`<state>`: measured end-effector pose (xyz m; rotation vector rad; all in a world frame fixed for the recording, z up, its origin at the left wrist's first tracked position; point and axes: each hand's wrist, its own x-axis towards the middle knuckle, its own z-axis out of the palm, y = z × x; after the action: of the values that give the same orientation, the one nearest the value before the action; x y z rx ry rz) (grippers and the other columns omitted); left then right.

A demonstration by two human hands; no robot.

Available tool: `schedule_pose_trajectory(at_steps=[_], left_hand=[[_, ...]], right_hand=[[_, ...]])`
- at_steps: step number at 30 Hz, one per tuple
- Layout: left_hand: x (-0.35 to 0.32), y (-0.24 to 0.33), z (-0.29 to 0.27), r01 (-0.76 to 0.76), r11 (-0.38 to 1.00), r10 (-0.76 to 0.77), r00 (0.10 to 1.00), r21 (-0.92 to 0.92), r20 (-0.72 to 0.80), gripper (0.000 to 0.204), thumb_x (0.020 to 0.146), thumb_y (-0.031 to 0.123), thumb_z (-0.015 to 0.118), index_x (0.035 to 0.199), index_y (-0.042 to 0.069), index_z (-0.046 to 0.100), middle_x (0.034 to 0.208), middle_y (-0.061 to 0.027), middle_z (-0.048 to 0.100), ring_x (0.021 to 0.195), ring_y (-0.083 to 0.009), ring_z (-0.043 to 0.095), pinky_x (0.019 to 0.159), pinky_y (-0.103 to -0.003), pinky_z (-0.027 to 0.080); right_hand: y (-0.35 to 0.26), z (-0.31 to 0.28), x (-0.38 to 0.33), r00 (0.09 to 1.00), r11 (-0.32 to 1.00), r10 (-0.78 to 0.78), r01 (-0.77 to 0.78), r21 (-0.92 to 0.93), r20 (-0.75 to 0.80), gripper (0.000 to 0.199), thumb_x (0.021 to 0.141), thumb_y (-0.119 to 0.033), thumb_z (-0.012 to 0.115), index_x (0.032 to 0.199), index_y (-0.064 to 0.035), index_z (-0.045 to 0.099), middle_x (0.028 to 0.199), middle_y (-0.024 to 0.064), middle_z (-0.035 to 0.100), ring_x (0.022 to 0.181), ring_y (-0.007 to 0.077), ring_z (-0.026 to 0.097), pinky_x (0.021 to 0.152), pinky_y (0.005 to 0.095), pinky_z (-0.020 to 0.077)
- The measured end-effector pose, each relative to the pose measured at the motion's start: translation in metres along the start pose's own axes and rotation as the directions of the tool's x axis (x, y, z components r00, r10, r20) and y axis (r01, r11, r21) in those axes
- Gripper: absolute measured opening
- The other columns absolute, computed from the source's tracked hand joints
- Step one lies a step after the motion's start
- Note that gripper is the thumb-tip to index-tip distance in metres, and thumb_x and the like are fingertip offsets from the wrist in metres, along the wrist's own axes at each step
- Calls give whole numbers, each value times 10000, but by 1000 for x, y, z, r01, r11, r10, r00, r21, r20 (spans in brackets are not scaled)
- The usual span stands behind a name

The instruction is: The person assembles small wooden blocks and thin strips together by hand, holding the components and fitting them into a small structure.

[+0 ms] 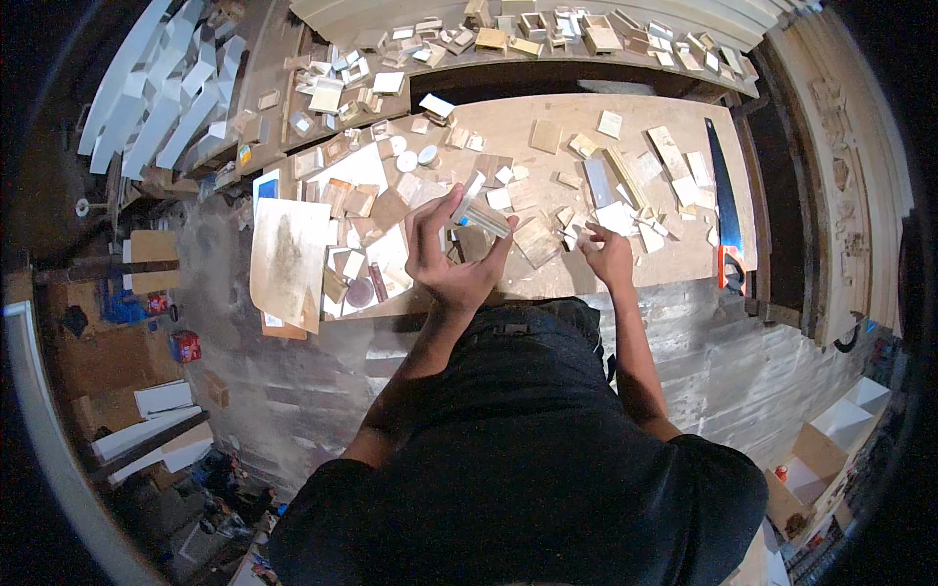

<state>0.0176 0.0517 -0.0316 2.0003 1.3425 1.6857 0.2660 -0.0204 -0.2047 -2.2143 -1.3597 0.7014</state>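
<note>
Raised above the worktable [674,272], my left hand [447,262] grips a small block-like wooden piece [485,217] between thumb and fingers. A pale flat part stands up from one end of it, and a blue spot shows near the fingers. My right hand [610,258] is lower, at the table's near side, with its fingertips drawn together among small wood offcuts [570,234]. Whatever lies between those fingertips is too small to make out. A square wooden block [535,242] lies between the two hands.
A handsaw [723,186] with an orange handle lies along the table's right edge. Thin wooden boards [291,256] overhang the left edge. Small wooden boxes [601,34] crowd the shelf behind. White panels [161,93] lean at the far left.
</note>
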Motion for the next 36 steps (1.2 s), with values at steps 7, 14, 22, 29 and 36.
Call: schedule_pose_trajectory(at_steps=[7,14,22,29,36], left_hand=[[5,2,-7,6,994,-7,1000,110,11,658,614,156,926,1124,-61,572,1059,-180,644,985,-238,639,861,-356,518],[-3,-3,-1,146,987,-152,984,-75,-94,664,614,175,931,1128,-55,579,1035,-155,639,965,-211,625,842,-342,506],[-5,-6,-5,161,980,-172,981,-120,-93,646,653,129,906,1148,-72,544,964,-142,645,896,-166,642,759,-299,539],[-20,-15,2,183,890,-255,959,-418,-124,693,685,86,878,1230,-65,478,1092,-162,615,1025,-213,617,893,-337,511],[-17,-4,-1,211,883,-256,965,-419,-53,652,747,160,843,1243,-59,480,1219,-188,563,1126,-270,579,971,-393,476]], right_hand=[[-54,-6,19,986,921,-142,101,375,83,277,827,-258,719,989,-35,741,814,145,724,741,211,703,696,325,547],[-147,-45,-8,911,503,-302,-98,859,281,239,949,-184,634,1063,20,682,904,72,724,766,80,642,663,228,516],[-176,-49,-24,844,476,-393,-152,866,364,222,940,-164,647,1071,13,676,956,80,722,823,116,672,680,256,534],[-204,-51,-35,875,415,-465,84,906,132,416,846,-61,737,1238,-13,606,1025,71,700,805,82,641,685,231,533],[-224,-59,-42,867,569,-495,279,774,52,421,793,42,752,1196,-29,651,987,47,657,806,65,608,686,215,542]])
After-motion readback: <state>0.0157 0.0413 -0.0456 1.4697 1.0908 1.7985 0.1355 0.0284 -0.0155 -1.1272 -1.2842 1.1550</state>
